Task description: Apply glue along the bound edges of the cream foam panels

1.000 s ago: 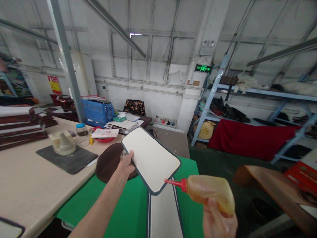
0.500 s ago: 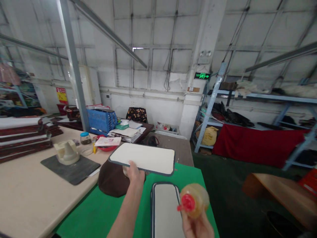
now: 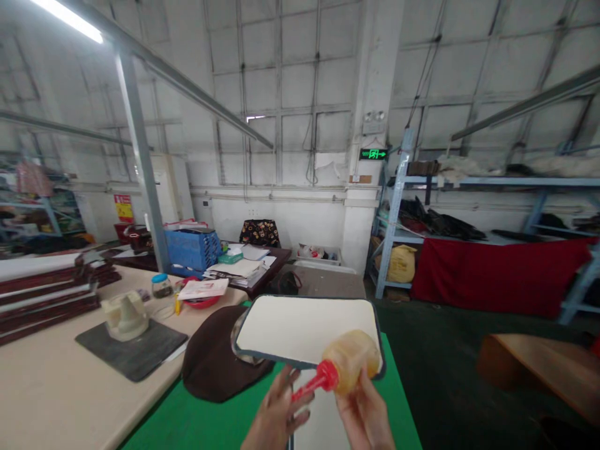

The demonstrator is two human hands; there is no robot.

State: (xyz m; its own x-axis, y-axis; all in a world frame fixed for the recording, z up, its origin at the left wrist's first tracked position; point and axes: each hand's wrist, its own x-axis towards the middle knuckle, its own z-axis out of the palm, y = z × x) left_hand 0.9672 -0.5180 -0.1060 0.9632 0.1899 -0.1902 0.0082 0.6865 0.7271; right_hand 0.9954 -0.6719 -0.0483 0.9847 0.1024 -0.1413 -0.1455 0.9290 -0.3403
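Observation:
My right hand (image 3: 365, 409) grips a squeeze bottle (image 3: 354, 359) of yellowish liquid, its red nozzle pointing down to the left. Close to the nozzle tip is my left hand (image 3: 280, 409), fingers spread, holding nothing. Beyond both hands lies a white panel with a dark rim (image 3: 300, 325), its left end over a dark brown rounded piece (image 3: 215, 356). A second pale panel (image 3: 319, 412) extends toward me under the hands, partly hidden by them. Green sheeting (image 3: 164, 419) covers the surface beneath.
On the beige table (image 3: 56, 387) at left are a dark mat (image 3: 134, 350) with a cream tape-dispenser-like object (image 3: 125, 317), a blue-lidded jar (image 3: 162, 285) and stacked dark red pieces (image 3: 47, 297). A blue crate (image 3: 191, 250) stands behind. Blue shelving (image 3: 396, 212) is at right.
My left hand has let go of the white panel, which now lies further right and nearer. The bottle has tilted and moved left, its nozzle beside my left fingers. The view has tipped upward.

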